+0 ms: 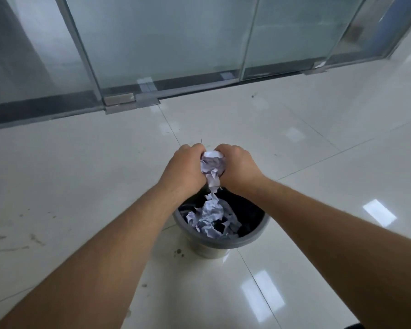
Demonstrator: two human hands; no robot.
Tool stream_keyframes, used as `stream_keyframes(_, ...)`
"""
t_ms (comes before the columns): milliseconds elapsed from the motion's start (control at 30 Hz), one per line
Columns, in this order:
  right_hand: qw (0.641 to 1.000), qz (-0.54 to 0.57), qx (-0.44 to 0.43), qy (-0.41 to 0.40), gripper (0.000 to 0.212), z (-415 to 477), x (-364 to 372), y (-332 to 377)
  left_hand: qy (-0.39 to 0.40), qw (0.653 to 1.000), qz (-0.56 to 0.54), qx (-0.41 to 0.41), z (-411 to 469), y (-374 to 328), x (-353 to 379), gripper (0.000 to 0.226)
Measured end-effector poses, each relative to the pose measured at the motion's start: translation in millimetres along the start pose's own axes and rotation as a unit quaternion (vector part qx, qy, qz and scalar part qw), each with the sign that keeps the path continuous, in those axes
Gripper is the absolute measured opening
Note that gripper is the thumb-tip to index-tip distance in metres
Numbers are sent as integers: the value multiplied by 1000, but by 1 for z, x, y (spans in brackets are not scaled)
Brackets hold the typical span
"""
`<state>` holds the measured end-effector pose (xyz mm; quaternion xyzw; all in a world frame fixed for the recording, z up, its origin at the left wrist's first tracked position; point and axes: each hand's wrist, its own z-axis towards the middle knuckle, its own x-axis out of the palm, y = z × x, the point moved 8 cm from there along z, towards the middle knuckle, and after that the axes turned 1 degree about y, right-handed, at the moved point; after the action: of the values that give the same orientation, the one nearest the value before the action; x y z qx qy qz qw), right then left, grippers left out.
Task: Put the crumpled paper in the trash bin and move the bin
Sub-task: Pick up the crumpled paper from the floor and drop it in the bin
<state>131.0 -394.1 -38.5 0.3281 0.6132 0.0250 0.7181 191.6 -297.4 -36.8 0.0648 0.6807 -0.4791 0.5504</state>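
A wad of crumpled paper [212, 166] is squeezed between the left hand [184, 166] and the right hand [237, 166], both clenched on it, grip tight from either side. The wad is held above the far rim of the grey trash bin [252, 238] (a loose tail hangs toward the opening). More crumpled paper in the bin [210, 218] is seen lying inside. The bin is stood on the glossy tiled floor [318, 143], glass doors [166, 39] beyond.

hands: left [184, 168] + right [235, 168] squeezing crumpled paper [212, 166] | above trash bin [223, 242]
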Motion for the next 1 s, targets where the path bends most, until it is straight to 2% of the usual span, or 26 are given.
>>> stream_keyframes(100, 1000, -4, -6, -1, 17, -1, -1, -3, 10, 1000, 1, -12, -2, 4, 8, 22)
stream_keyframes(167, 1000, -16, -6, 10, 27, -3, -2, -9, 41, 999, 9, -33, -4, 8, 17, 30)
stream_keyframes(267, 998, -58, -2, 41, 46, -6, -2, -28, 123, 991, 2, -59, -10, 17, 33, 73)
stream_keyframes(333, 996, -75, 20, 47, 57, -6, -7, -43, 149, 987, -6, -55, -14, 20, 36, 87)
stream_keyframes(467, 996, -68, 56, 30, 66, -7, -19, -69, 74, 996, -26, -47, -21, 32, 13, 74)
stream_keyframes(633, 992, -84, 88, -20, 65, -13, -27, -99, 14, 989, -47, -139, -36, 73, 6, 64)
stream_keyframes(700, 989, -88, 115, -12, 66, -19, -22, -112, 16, 980, -55, -190, -46, 87, 18, 66)
stream_keyframes(800, 981, -49, 183, 42, 67, -34, 1, -132, 40, 967, -93, -236, -60, 95, 41, 67)
stream_keyframes(867, 979, -21, 191, 67, 64, -46, 21, -136, 61, 962, -126, -236, -63, 92, 55, 63)
stream_keyframes(1000, 976, 1, 214, 43, 68, -52, 38, -143, 49, 969, -75, -231, -64, 88, 62, 58)
